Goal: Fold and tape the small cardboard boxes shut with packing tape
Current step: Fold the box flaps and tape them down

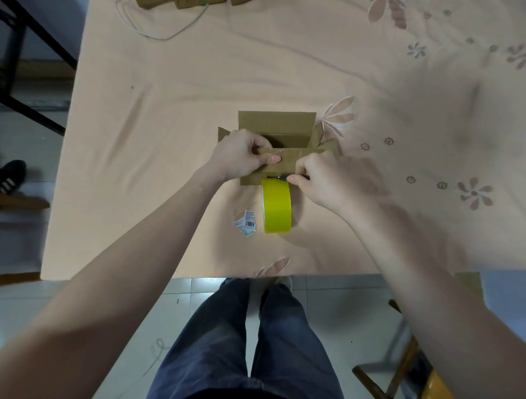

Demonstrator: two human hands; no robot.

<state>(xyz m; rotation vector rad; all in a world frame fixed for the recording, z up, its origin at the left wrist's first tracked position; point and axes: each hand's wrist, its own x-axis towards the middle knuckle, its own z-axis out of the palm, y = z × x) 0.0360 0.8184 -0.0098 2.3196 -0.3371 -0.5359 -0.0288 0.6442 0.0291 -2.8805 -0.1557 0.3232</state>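
Observation:
A small brown cardboard box (277,125) stands open on the table's peach cloth, far flap upright, side flaps spread. My left hand (242,155) grips the near flap, thumb lying across its face. My right hand (321,179) pinches a small dark tool (284,178) at the flap's lower edge, where the tape leaves the roll. The yellow tape roll (277,206) stands on edge just below the box, touching it.
Torn barcode labels (246,223) lie left of the roll. A white cable (159,31) loops at the far end near more cardboard boxes (182,2). The table's near edge (170,277) is close to my legs. A wooden stool (398,370) stands at the lower right.

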